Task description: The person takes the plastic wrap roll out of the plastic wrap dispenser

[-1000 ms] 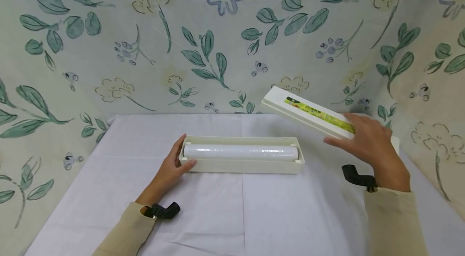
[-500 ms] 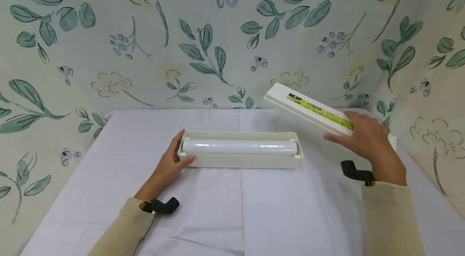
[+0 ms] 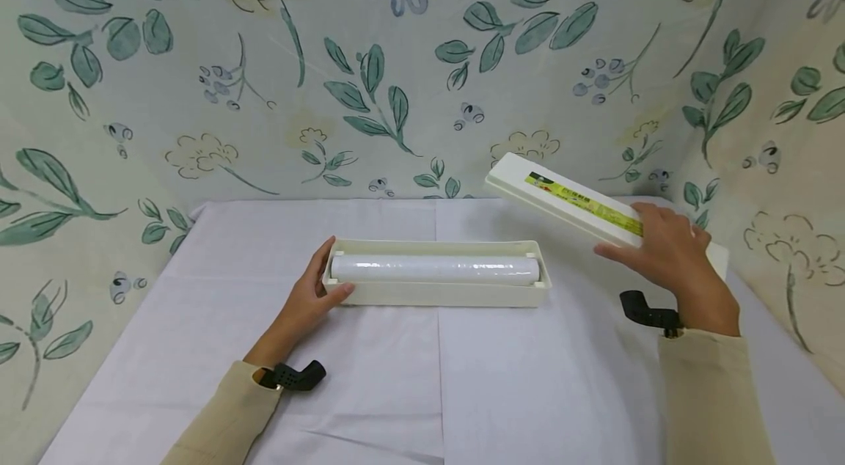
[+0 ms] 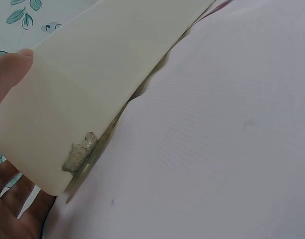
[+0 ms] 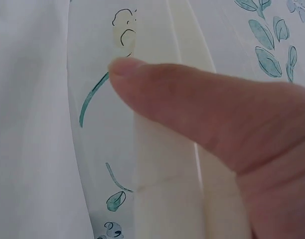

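Note:
A long cream plastic box rests on the table, with a roll of cling film lying inside it. My left hand grips the box's left end, thumb on the front wall and fingers round the far side. In the left wrist view the box wall fills the upper left, with a small clear, crumpled patch near its lower edge. To the right, my right hand holds the white lid up in the air, tilted with its left end higher. A yellow-green label runs along the lid. The right thumb presses the lid's near side.
A white cloth with fold creases covers the table. Behind it hangs a curtain printed with leaves and flowers, which also closes off both sides. A black wrist camera sits on the left wrist, another on the right.
The lid and right hand have shifted very slightly to the right. The left hand and box hold still; the whole head view has tilted a little.

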{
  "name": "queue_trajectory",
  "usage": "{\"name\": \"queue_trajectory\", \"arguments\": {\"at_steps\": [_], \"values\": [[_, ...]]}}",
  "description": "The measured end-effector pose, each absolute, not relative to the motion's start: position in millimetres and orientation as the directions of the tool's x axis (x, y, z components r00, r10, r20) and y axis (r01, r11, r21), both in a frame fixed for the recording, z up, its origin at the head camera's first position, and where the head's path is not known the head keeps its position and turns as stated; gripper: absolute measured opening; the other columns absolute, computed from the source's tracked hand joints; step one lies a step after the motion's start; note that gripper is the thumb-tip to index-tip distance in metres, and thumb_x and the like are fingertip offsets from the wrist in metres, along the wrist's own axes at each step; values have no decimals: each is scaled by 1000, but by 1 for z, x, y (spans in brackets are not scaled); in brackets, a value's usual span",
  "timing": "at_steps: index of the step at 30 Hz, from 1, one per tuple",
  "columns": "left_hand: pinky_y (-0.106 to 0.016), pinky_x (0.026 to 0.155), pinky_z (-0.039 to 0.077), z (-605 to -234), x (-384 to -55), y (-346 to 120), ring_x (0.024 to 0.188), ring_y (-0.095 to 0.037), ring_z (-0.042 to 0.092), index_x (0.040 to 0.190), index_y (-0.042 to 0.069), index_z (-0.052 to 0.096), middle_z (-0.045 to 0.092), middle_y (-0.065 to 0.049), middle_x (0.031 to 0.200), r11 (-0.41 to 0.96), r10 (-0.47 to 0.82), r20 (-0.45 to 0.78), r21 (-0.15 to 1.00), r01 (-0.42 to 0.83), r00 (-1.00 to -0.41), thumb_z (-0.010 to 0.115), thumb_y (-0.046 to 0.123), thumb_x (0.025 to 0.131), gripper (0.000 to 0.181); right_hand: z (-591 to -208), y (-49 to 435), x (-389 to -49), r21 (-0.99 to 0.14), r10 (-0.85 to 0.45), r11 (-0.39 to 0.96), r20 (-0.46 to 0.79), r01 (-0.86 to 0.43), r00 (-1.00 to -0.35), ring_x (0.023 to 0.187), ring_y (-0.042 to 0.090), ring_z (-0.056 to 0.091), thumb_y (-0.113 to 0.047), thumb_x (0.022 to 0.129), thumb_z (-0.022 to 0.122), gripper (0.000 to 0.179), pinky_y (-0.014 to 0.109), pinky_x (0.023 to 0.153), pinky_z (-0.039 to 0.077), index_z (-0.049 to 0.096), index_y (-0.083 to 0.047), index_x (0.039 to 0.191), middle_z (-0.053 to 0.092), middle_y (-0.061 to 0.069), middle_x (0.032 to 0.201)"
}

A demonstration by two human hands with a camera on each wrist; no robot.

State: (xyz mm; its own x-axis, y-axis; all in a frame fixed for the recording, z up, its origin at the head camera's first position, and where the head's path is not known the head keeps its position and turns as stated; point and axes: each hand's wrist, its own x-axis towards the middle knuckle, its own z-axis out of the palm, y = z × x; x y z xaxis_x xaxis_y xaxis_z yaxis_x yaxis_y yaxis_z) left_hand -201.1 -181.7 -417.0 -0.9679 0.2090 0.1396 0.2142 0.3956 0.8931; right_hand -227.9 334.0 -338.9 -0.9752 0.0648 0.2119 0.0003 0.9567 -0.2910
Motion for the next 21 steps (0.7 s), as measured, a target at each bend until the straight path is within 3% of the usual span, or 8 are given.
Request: {"name": "queue_trajectory", "arguments": {"at_steps": [8, 21], "values": [[-51, 109, 31, -419, -201, -182, 141, -34, 26, 156, 17, 9, 15, -12, 160, 396, 208, 137, 894, 212, -969, 66, 21, 92, 85, -338, 341, -226, -310, 79, 950, 185, 18, -979, 94, 47, 42, -57, 73, 76, 99, 71, 75, 25, 36, 7, 137, 48, 31, 117], [-51, 110, 30, -419, -202, -181, 142, -33, 25, 156, 18, 10, 15, -11, 160, 397, 207, 140, 892, 214, -968, 65, 22, 92, 84, -342, 352, -225, -338, 88, 941, 175, 24, -981, 93, 48, 41, -58, 72, 76, 100, 76, 76, 21, 36, 5, 138, 48, 30, 117]]}}
